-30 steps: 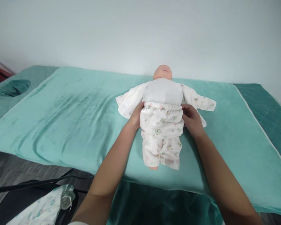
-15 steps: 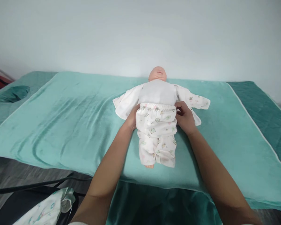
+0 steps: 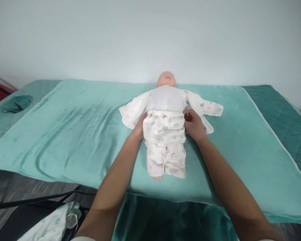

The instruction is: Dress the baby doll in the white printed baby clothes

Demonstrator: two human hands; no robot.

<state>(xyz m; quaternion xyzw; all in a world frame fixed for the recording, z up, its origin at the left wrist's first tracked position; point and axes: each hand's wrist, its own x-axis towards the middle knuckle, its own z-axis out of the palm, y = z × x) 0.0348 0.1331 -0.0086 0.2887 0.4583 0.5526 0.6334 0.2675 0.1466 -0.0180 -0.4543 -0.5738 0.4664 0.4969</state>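
Note:
A baby doll (image 3: 166,79) lies on its back with its head toward the wall. It wears white printed pants (image 3: 165,129), pulled up to the waist, and one foot shows below the hem. Beneath it a printed shirt (image 3: 207,107) lies spread, its sleeves out to both sides. My left hand (image 3: 140,126) grips the pants at the left side of the waist, its fingertips hidden behind the cloth. At the right side of the waistband my right hand (image 3: 194,124) has its fingers curled and pinched on the pants.
The doll rests on a bed with a green cover (image 3: 77,134); a face hole (image 3: 17,103) is at the left end. A white wall (image 3: 150,40) stands behind. A printed cloth (image 3: 55,222) lies on a black chair (image 3: 15,221) at lower left.
The view has shifted slightly, so doll and hands appear a little further left. Both hands stay at the sides of the waistband, and the pants look the same.

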